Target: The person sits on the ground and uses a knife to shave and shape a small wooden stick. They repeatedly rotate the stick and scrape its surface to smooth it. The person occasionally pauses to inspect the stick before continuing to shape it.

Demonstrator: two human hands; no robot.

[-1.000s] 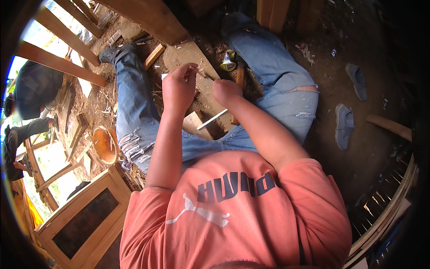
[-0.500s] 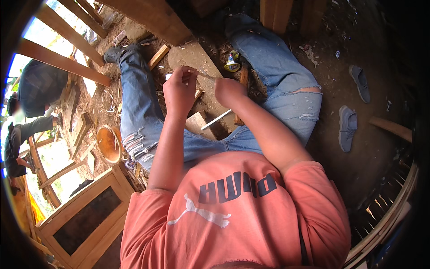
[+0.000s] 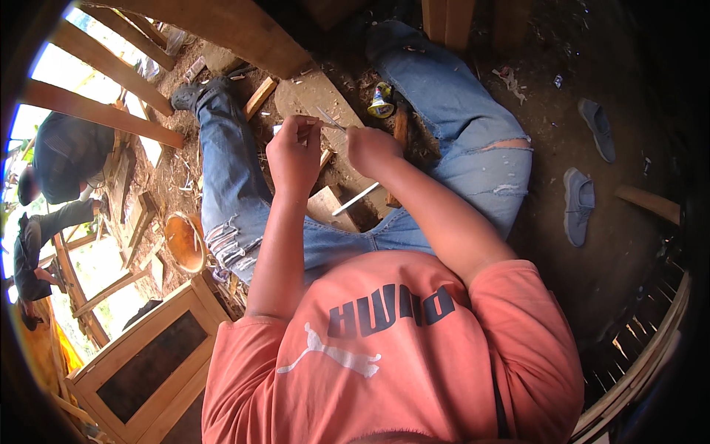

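My left hand [image 3: 293, 154] is closed in a pinch on a thin pale sliver of wood [image 3: 313, 123]. Close beside it, my right hand [image 3: 372, 152] is a fist around a knife; its narrow blade [image 3: 330, 118] points up and left against the sliver. The knife's handle is hidden in my fingers. Beneath both hands a wide wooden plank [image 3: 325, 95] lies between my outstretched legs. Nearer to me, a thin white stick [image 3: 356, 199] slants beside a wood block [image 3: 325, 205], below my right forearm.
A yellow-and-green container [image 3: 381, 101] lies by my right leg. An orange bucket [image 3: 184, 242], a panelled wooden frame [image 3: 151, 366] and scattered timber are at left. Two people [image 3: 70, 155] bend at far left. Grey shoes [image 3: 578, 207] sit at right; wooden posts [image 3: 103, 115] stand at upper left.
Both hands have shifted slightly left, and more of the knife blade shows beyond the sliver. The nearer person at left has bent lower.
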